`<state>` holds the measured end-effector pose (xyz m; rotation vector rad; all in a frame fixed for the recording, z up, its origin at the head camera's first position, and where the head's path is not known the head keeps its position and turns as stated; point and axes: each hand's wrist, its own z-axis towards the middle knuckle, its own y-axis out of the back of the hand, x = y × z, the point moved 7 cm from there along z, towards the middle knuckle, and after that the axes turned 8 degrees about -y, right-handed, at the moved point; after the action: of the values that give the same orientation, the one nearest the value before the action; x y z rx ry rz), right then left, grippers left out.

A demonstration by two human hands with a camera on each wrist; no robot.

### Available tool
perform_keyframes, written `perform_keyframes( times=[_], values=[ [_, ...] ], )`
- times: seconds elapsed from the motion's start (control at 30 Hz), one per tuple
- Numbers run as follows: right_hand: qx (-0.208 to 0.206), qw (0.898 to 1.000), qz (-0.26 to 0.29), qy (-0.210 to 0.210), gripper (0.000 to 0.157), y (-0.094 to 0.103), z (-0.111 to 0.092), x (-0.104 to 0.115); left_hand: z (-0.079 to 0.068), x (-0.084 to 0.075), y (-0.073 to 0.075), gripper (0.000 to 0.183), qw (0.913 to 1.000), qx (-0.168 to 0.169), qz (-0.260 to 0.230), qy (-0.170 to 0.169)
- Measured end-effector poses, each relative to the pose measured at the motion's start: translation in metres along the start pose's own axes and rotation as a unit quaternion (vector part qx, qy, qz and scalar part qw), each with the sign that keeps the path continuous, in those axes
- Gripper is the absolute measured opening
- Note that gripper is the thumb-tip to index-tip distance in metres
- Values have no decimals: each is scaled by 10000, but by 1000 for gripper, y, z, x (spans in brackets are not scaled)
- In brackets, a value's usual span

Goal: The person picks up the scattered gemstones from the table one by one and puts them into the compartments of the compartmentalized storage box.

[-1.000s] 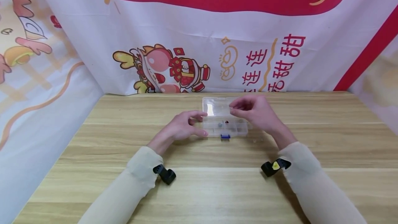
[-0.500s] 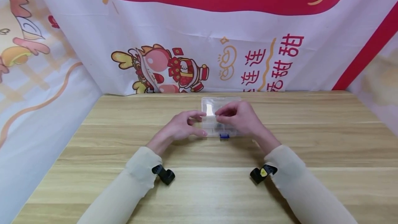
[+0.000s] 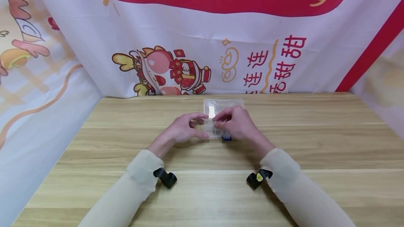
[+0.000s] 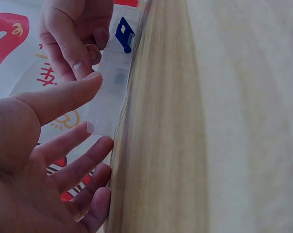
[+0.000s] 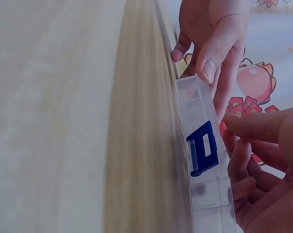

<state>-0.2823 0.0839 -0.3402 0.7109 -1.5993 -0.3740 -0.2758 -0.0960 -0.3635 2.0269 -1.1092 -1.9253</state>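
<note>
A clear plastic compartment box lies on the table with its lid raised open at the back. A blue latch sits on its front side. My left hand holds the box's left end, thumb at the front corner and fingers towards the back. My right hand is over the middle of the box, thumb and index tips pinched together above the left compartments. A tiny clear piece between those tips is mostly hidden. Through the box wall, a dark small item shows in one compartment.
The wooden table runs back to a printed cloth hung behind it. Another cloth borders the left side. Both sleeved wrists carry a black camera mount. The right hand hides the right part of the box.
My right hand has moved left and lower, from the lid's right side to over the box's left compartments, fingertips pinched throughout. My left hand has kept its hold on the box's left end.
</note>
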Motion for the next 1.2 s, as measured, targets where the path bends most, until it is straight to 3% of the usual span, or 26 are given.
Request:
perform_keyframes(
  times=[0.3, 0.67, 1.2],
  values=[
    [-79, 9997, 5, -215, 10, -3, 4, -3, 1, 1, 0, 65, 10000, 11, 27, -27],
    [-162, 9997, -18, -196, 10, -6, 4, -2, 1, 0, 1, 66, 10000, 24, -12, -27],
    [-57, 9994, -97, -341, 11, -10, 5, -3, 0, 2, -1, 67, 10000, 42, -56, -46]
  ],
)
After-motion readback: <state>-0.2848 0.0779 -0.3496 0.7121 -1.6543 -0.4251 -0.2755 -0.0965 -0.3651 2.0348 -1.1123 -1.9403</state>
